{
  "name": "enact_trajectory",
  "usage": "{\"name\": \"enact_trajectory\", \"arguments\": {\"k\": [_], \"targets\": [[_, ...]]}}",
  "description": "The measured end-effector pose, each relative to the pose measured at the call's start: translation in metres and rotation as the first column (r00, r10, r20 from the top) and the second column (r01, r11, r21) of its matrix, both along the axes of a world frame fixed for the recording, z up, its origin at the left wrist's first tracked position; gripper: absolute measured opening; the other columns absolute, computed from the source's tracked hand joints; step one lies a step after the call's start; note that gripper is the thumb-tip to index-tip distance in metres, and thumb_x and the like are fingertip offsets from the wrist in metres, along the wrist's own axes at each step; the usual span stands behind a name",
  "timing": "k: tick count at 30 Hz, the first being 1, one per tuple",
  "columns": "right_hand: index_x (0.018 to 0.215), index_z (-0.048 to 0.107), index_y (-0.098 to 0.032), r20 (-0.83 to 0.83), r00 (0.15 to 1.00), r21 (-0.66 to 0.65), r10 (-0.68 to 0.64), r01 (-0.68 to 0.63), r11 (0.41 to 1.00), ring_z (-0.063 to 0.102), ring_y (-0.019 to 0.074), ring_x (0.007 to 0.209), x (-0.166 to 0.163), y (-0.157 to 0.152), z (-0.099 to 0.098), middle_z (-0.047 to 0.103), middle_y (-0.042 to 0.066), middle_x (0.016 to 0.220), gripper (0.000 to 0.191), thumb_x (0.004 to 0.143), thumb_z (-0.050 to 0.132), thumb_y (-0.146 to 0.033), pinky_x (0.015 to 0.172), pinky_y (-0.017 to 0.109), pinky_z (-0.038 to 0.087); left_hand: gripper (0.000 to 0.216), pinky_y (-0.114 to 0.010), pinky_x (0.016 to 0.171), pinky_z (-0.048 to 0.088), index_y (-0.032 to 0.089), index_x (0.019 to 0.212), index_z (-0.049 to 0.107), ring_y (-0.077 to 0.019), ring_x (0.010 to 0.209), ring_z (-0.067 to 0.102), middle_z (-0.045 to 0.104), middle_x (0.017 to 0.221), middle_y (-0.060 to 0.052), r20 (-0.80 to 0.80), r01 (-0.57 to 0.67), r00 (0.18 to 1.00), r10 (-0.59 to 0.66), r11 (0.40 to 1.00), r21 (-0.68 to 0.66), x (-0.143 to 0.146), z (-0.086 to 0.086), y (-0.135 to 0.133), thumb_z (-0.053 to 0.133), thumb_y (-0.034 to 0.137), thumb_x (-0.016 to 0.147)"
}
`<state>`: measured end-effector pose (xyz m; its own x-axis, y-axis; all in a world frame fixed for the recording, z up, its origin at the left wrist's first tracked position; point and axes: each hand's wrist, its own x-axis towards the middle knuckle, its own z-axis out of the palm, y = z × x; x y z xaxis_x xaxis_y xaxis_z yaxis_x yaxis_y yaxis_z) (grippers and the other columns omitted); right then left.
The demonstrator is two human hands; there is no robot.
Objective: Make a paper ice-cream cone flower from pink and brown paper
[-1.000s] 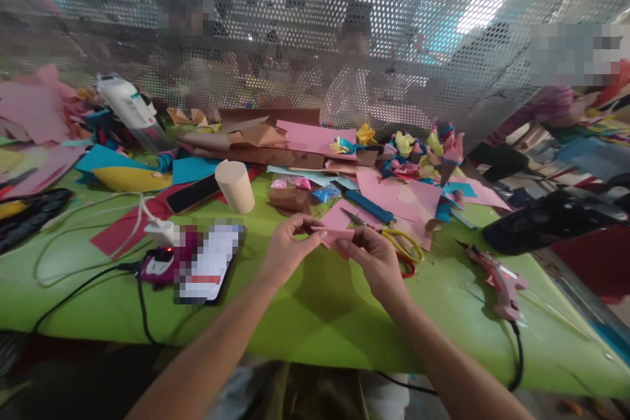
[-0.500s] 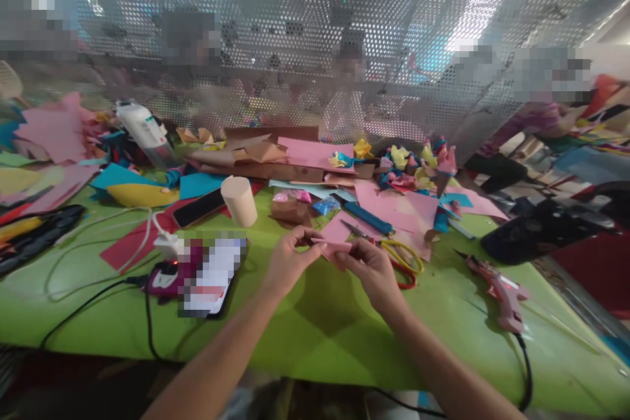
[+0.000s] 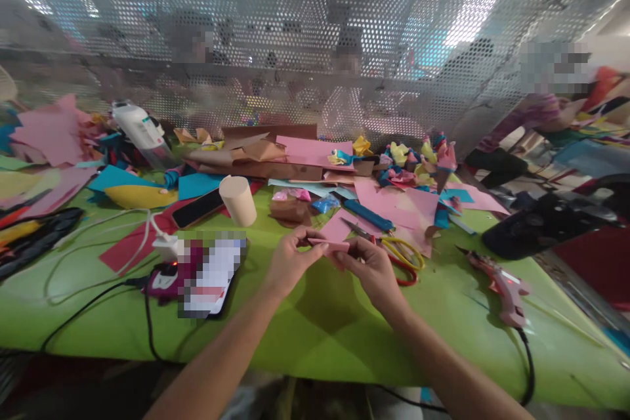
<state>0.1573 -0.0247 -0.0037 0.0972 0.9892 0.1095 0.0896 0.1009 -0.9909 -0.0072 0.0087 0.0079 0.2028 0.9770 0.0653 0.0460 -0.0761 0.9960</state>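
Observation:
A small piece of pink paper [image 3: 331, 245], apparently folded, is pinched between my two hands above the green table. My left hand [image 3: 295, 259] grips its left end with thumb and forefinger. On the other end, my right hand [image 3: 370, 269] is closed the same way, its lower fingers partly hidden. Just beyond the right hand lie scissors [image 3: 406, 254] with yellow and red handles. Behind them rests a blue cutter [image 3: 367, 214] on loose pink sheets. A pale paper cylinder [image 3: 238, 202] stands upright to the left.
A pink glue gun [image 3: 506, 292] lies at the right, its cord over the front edge. At left are a lit phone [image 3: 216, 279], a purple power adapter [image 3: 167, 281] and loose cables. Paper scraps and a white bottle [image 3: 140, 131] line the back, before a perforated metal screen [image 3: 295, 33].
Both hands keep their hold on the pink paper, almost unmoved. The view has shifted very slightly.

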Motion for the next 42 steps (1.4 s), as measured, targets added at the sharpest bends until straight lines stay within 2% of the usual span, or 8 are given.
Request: {"name": "enact_trajectory", "arguments": {"k": [9, 26, 30, 37, 42], "targets": [[0.065, 0.066, -0.019, 0.064, 0.998, 0.044, -0.002, -0.001, 0.999, 0.048, 0.0144, 0.058, -0.0008, 0.0012, -0.0032, 0.059, -0.001, 0.059, 0.021, 0.071, 0.072, -0.039, 0.054, 0.026, 0.039, 0.014, -0.025, 0.074, 0.047, 0.016, 0.077, 0.067, -0.0164, 0.079, 0.063, 0.070, 0.077, -0.002, 0.022, 0.025, 0.999, -0.025, 1.000, -0.007, 0.0005, -0.0019, -0.0007, 0.071, 0.030, 0.074], [0.066, 0.067, -0.019, 0.081, 0.997, 0.054, 0.000, -0.005, 0.999, 0.049, 0.0143, 0.058, -0.0008, 0.0009, -0.0058, 0.061, 0.000, 0.059, 0.025, 0.072, 0.073, -0.043, 0.054, 0.026, 0.040, 0.018, -0.027, 0.075, 0.050, 0.017, 0.080, 0.068, -0.0186, 0.082, 0.068, 0.075, 0.080, -0.003, -0.009, 0.046, 0.999, -0.046, 0.998, -0.035, 0.0011, -0.0039, -0.0009, 0.073, 0.033, 0.074], [0.068, 0.068, -0.019, 0.081, 0.997, 0.044, 0.017, -0.021, 0.999, 0.050, 0.0147, 0.058, -0.0012, 0.0004, -0.0060, 0.062, 0.000, 0.061, 0.024, 0.073, 0.073, -0.042, 0.054, 0.026, 0.041, 0.017, -0.029, 0.076, 0.053, 0.018, 0.080, 0.068, -0.0204, 0.083, 0.071, 0.076, 0.079, -0.004, 0.016, 0.092, 0.996, -0.092, 0.994, -0.063, 0.0028, -0.0007, -0.0026, 0.073, 0.033, 0.075], [0.068, 0.067, -0.020, 0.102, 0.995, 0.062, 0.009, -0.015, 0.998, 0.050, 0.0146, 0.058, -0.0006, 0.0007, -0.0083, 0.062, 0.000, 0.061, 0.023, 0.072, 0.073, -0.042, 0.054, 0.026, 0.040, 0.016, -0.031, 0.078, 0.055, 0.018, 0.079, 0.067, -0.0227, 0.086, 0.073, 0.078, 0.080, -0.005, 0.054, 0.102, 0.994, -0.097, 0.990, -0.093, 0.0040, 0.0016, -0.0037, 0.074, 0.031, 0.073], [0.068, 0.066, -0.020, 0.106, 0.994, 0.064, 0.021, -0.028, 0.998, 0.049, 0.0147, 0.057, -0.0010, 0.0002, -0.0061, 0.061, 0.000, 0.059, 0.020, 0.073, 0.072, -0.039, 0.055, 0.027, 0.039, 0.015, -0.029, 0.076, 0.054, 0.017, 0.079, 0.070, -0.0213, 0.085, 0.072, 0.078, 0.083, -0.005, -0.005, 0.085, 0.996, -0.085, 0.994, -0.063, 0.0036, 0.0010, -0.0036, 0.074, 0.030, 0.073]]}}
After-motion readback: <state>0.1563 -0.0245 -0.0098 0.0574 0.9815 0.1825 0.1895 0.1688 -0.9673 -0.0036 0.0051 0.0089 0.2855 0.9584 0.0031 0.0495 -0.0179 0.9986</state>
